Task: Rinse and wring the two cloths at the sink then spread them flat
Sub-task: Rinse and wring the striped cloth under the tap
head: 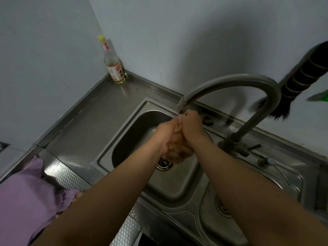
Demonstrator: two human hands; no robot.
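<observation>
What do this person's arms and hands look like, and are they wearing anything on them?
Both forearms are bare, with no sleeves in view. The left hand and right hand wear no gloves. No watch, bracelet or ring shows, though the fingers are partly hidden and blurred.

Head-worn wide-angle view, looking forward and steeply down, close over a steel sink (124,125) set in a corner; both forearms reach in from the bottom edge.

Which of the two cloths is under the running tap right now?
The orange cloth, bunched in both hands beneath the faucet. The purple cloth lies on the counter at left.
</observation>
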